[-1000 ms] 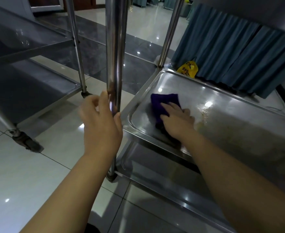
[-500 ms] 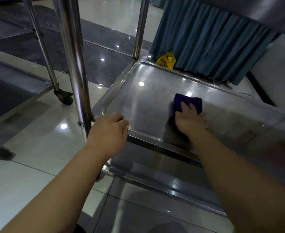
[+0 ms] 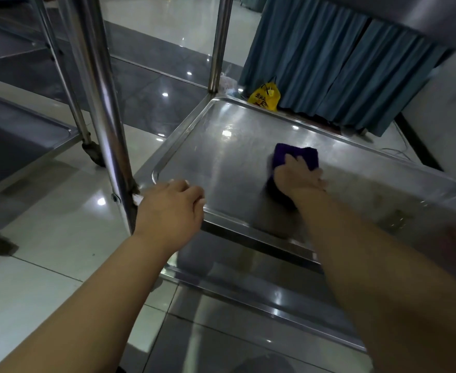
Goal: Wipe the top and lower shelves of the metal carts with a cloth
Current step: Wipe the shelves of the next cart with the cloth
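Cloth (image 3: 307,156) dark purple, bunched under right hand (image 3: 298,180).

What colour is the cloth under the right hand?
Dark purple, plain: the folded cloth on the steel shelf, head view.
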The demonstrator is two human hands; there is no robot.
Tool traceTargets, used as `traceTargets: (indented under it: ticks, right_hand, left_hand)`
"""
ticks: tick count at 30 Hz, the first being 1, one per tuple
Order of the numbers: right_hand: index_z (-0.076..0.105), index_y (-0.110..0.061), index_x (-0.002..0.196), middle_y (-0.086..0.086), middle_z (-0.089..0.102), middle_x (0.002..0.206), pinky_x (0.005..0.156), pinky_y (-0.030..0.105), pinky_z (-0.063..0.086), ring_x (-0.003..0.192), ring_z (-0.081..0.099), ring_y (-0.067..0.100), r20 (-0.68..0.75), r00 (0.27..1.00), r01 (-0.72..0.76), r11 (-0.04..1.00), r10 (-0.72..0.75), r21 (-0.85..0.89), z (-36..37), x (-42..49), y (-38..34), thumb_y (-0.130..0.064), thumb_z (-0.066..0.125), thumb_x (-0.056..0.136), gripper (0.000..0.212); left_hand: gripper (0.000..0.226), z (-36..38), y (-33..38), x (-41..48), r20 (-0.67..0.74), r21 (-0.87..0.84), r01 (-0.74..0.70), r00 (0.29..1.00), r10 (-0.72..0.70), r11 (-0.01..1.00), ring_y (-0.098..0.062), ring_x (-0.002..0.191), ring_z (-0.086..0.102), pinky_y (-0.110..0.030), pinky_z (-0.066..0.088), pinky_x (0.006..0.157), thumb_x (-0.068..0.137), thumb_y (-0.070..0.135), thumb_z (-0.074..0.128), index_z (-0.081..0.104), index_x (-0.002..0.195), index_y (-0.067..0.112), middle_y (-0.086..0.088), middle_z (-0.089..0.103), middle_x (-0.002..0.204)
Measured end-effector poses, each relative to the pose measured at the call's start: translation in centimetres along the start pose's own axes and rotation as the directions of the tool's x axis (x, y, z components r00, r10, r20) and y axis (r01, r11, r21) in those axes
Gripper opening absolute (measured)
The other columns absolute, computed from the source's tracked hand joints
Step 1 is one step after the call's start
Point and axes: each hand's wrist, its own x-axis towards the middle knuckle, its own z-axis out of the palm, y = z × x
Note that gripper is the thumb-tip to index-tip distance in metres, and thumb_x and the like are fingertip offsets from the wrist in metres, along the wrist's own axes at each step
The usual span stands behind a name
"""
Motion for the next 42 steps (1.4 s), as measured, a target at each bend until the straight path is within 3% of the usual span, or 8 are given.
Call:
traceTargets:
  ticks: [7, 11, 14, 21, 25, 28, 37, 42]
  right_hand:
    - [0.029, -0.055, 0.138, -0.024, 0.024, 0.151, 0.096, 0.031, 0.018, 0.127, 0.025, 0.019, 0.092, 0.820, 0.564, 0.825, -0.565, 0.040, 1.2, -2.8, -1.0, -0.039, 0.044, 0.090, 0.052]
    - [0.028, -0.042, 0.143, -0.012, 0.025, 0.153, 0.104, 0.044, 0.026, 0.130, 0.031, 0.033, -0.067, 0.988, 0.135, 0.990, -0.138, -0.045, -1.5, -0.6, 7.1, -0.040, 0.041, 0.092, 0.053]
    - [0.021, -0.033, 0.148, -0.004, 0.016, 0.156, 0.109, 0.050, 0.022, 0.135, 0.021, 0.038, -0.074, 0.989, -0.125, 0.992, 0.127, 0.034, -1.9, -0.5, 9.1, -0.038, 0.038, 0.093, 0.058]
    - [0.033, -0.054, 0.136, -0.022, 0.028, 0.149, 0.087, 0.028, 0.024, 0.114, 0.030, 0.014, 0.031, 0.849, 0.526, 0.849, -0.528, 0.057, -0.6, -6.3, 9.1, -0.054, 0.042, 0.083, 0.054]
    - [0.031, -0.046, 0.141, -0.012, 0.023, 0.154, 0.105, 0.031, 0.020, 0.135, 0.027, 0.022, -0.043, 0.988, 0.151, 0.989, -0.150, 0.008, -2.7, -4.5, 14.9, -0.044, 0.045, 0.091, 0.052]
    - [0.016, -0.040, 0.148, -0.009, 0.013, 0.157, 0.107, 0.047, 0.021, 0.139, 0.017, 0.034, -0.068, 0.974, -0.219, 0.973, 0.214, -0.070, -3.0, -4.6, 14.7, -0.044, 0.032, 0.094, 0.056]
    - [0.029, -0.046, 0.141, -0.015, 0.027, 0.151, 0.079, 0.028, 0.020, 0.112, 0.028, 0.017, -0.066, 0.891, 0.448, 0.893, -0.449, -0.036, 0.3, -11.9, 7.9, -0.047, 0.035, 0.095, 0.047]
    - [0.025, -0.048, 0.142, -0.015, 0.021, 0.154, 0.097, 0.040, 0.028, 0.127, 0.028, 0.030, -0.101, 0.991, -0.089, 0.996, 0.086, -0.020, -2.3, -10.4, 15.0, -0.044, 0.038, 0.095, 0.049]
  left_hand:
    - [0.044, 0.1, 0.3, -0.2, -0.008, 0.035, -0.014, 1.000, 0.014, 0.999, -0.033, 0.084, 0.057, -0.037, 0.043, 0.074, 0.088, 0.035, 0.033, 0.070, 0.104, 0.018, -0.010, 0.065, 0.096]
    - [0.044, 0.2, 1.0, 0.2, -0.007, 0.068, 0.000, 1.000, 0.000, 0.998, -0.036, 0.084, 0.056, -0.035, 0.040, 0.073, 0.087, 0.035, 0.033, 0.071, 0.102, 0.016, -0.012, 0.064, 0.095]
    - [0.037, 0.5, 1.8, 0.7, 0.028, 0.114, 0.046, 0.998, -0.049, 0.992, -0.036, 0.090, 0.055, -0.037, 0.041, 0.076, 0.093, 0.039, 0.040, 0.069, 0.102, 0.019, -0.011, 0.062, 0.100]
    - [0.031, 2.6, 6.3, 1.3, 0.173, -0.014, -0.131, 0.976, 0.131, 0.991, -0.025, 0.113, 0.050, -0.049, 0.040, 0.098, 0.092, 0.041, 0.042, 0.063, 0.110, 0.027, 0.000, 0.058, 0.118]
    - [0.031, 2.7, 6.2, 1.9, 0.131, -0.019, -0.117, 0.984, 0.119, 0.993, -0.027, 0.109, 0.055, -0.046, 0.040, 0.096, 0.092, 0.040, 0.044, 0.066, 0.110, 0.027, 0.000, 0.062, 0.117]
    - [0.034, 3.0, 6.5, 1.9, 0.132, 0.023, -0.150, 0.980, 0.146, 0.988, -0.028, 0.105, 0.055, -0.044, 0.041, 0.090, 0.092, 0.038, 0.039, 0.066, 0.108, 0.027, 0.001, 0.063, 0.112]
    - [0.029, 2.5, 5.7, 1.8, 0.141, 0.022, -0.177, 0.975, 0.172, 0.984, -0.028, 0.103, 0.059, -0.038, 0.044, 0.081, 0.093, 0.034, 0.045, 0.067, 0.109, 0.028, -0.002, 0.064, 0.116]
    - [0.029, 1.9, 6.1, 2.3, 0.198, 0.037, -0.164, 0.968, 0.154, 0.986, -0.028, 0.101, 0.058, -0.036, 0.043, 0.080, 0.092, 0.038, 0.043, 0.067, 0.107, 0.029, 0.001, 0.061, 0.113]
